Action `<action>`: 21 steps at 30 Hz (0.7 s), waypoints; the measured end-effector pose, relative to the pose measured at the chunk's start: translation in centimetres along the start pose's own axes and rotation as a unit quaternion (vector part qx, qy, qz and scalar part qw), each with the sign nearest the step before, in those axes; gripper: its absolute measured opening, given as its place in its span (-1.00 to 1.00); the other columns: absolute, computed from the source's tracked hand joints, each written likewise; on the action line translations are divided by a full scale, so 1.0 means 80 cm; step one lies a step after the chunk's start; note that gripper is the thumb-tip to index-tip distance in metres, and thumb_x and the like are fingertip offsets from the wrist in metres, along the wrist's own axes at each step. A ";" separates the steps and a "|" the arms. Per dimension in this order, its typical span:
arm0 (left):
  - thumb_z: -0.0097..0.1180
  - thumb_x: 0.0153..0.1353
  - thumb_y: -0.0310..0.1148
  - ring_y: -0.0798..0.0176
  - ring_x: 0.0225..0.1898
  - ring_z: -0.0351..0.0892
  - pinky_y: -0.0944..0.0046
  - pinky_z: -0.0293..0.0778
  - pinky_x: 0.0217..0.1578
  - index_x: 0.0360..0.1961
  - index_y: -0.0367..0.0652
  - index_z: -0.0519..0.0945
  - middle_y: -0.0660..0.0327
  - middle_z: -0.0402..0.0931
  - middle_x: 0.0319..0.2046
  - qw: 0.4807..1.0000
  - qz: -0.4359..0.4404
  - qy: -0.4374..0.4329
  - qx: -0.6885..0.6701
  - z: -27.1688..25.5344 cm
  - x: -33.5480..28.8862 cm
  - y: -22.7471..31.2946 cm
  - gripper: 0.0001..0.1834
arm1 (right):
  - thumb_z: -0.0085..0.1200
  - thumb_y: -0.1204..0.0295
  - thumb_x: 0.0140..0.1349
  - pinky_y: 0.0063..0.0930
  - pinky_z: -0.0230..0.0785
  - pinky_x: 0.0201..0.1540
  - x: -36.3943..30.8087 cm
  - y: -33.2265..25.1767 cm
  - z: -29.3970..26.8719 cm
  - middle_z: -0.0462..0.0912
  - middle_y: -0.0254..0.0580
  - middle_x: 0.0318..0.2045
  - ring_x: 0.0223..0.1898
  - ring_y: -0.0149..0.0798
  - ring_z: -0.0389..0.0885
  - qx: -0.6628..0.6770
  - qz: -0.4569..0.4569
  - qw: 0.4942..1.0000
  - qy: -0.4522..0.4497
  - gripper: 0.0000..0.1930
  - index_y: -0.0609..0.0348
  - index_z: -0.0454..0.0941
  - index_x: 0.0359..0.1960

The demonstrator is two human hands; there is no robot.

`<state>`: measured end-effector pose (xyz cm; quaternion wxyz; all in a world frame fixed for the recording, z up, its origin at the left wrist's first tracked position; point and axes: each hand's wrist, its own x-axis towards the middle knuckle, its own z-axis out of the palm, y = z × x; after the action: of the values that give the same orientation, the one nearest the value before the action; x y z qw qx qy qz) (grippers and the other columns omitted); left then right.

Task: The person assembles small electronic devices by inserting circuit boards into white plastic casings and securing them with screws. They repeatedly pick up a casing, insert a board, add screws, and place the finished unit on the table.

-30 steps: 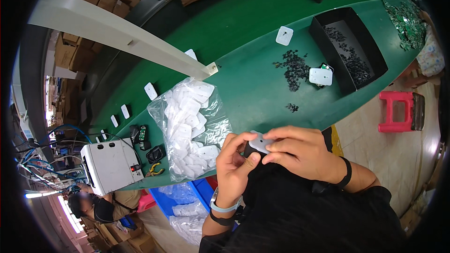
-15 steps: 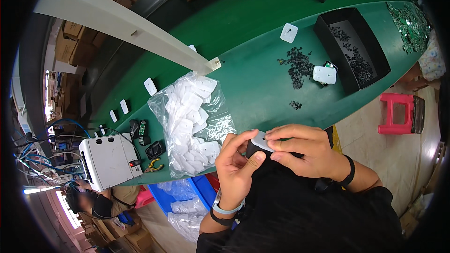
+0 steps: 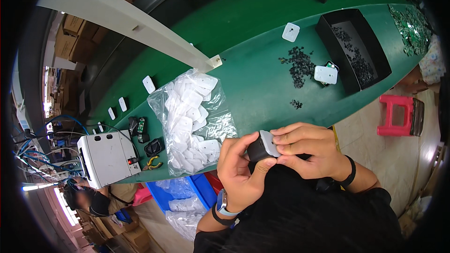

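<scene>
Between my two hands, close to my body, is a small black plastic case [image 3: 255, 152] with a white cover [image 3: 268, 142] on its open side. My left hand [image 3: 238, 168] wraps round the black body, thumb and fingers on opposite sides. The fingers and thumb of my right hand [image 3: 307, 149] pinch the cover's right end. Whether the cover sits fully flush cannot be made out. To the left, a clear plastic bag [image 3: 218, 124] holds a heap of white covers [image 3: 187, 112]. Another white cover [image 3: 325, 75] rests on a case with a green circuit board at the right.
Small black parts [image 3: 300, 65] lie scattered near a black open box [image 3: 382, 68] of similar parts. Green boards [image 3: 408, 28] are piled at the far right. A white machine [image 3: 107, 157] and pliers [image 3: 153, 163] stand left. A metal post [image 3: 140, 28] crosses above the conveyor, which carries several cases.
Both hands have turned the case, so more of its black side shows and the white cover faces more to the right. My left wrist has rotated, bringing the watch face into view.
</scene>
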<state>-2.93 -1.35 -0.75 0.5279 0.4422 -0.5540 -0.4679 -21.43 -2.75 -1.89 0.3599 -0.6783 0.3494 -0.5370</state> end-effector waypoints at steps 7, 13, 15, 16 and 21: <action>0.53 -0.03 -0.59 0.13 -0.09 0.70 0.23 0.63 -0.03 0.03 -0.43 0.57 0.06 0.55 -0.18 1.000 0.023 0.001 -0.006 0.001 -0.004 0.005 -0.44 | 0.45 0.53 0.02 -0.29 0.65 -0.02 -0.003 -0.005 -0.013 0.74 -0.03 -0.14 -0.06 0.00 0.76 0.060 0.042 0.997 -0.004 -0.75 0.30 0.72 -0.25; 0.54 -0.06 -0.59 0.02 -0.06 0.73 0.17 0.67 -0.04 -0.05 -0.43 0.63 -0.12 0.65 -0.12 0.994 0.094 -0.022 0.047 -0.005 -0.004 0.003 -0.50 | 0.47 0.51 -0.03 -0.36 0.62 -0.06 0.005 -0.008 -0.022 0.72 -0.01 0.00 -0.08 -0.09 0.74 0.023 0.012 0.998 -0.059 -0.64 0.30 0.71 -0.14; 0.54 -0.05 -0.57 0.03 -0.08 0.74 0.19 0.67 -0.06 -0.08 -0.42 0.66 -0.12 0.67 -0.13 0.994 0.096 -0.021 0.056 -0.006 -0.004 0.006 -0.54 | 0.48 0.51 -0.04 -0.38 0.61 -0.11 0.006 -0.011 -0.022 0.73 -0.02 -0.01 -0.11 -0.10 0.75 0.022 0.009 0.998 -0.059 -0.64 0.30 0.72 -0.15; 0.54 -0.05 -0.56 0.04 -0.09 0.74 0.20 0.67 -0.06 -0.10 -0.41 0.68 -0.12 0.67 -0.14 0.993 0.096 -0.019 0.062 -0.006 -0.005 0.007 -0.56 | 0.49 0.52 -0.05 -0.38 0.61 -0.13 0.005 -0.012 -0.022 0.73 -0.02 -0.02 -0.13 -0.11 0.75 0.022 0.007 0.998 -0.060 -0.64 0.30 0.72 -0.16; 0.53 -0.04 -0.55 0.06 -0.12 0.76 0.23 0.67 -0.08 -0.14 -0.38 0.72 -0.10 0.69 -0.14 0.989 0.105 -0.016 0.107 -0.003 -0.009 0.011 -0.62 | 0.50 0.45 -0.03 -0.39 0.60 -0.20 0.000 -0.012 -0.023 0.73 0.04 -0.04 -0.19 -0.13 0.76 0.020 0.018 0.998 -0.051 -0.66 0.28 0.74 -0.18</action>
<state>-2.61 -0.52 0.03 0.5149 0.4278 -0.6526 -0.3549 -23.13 -2.48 -0.80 0.4001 -0.6909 0.3327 -0.5020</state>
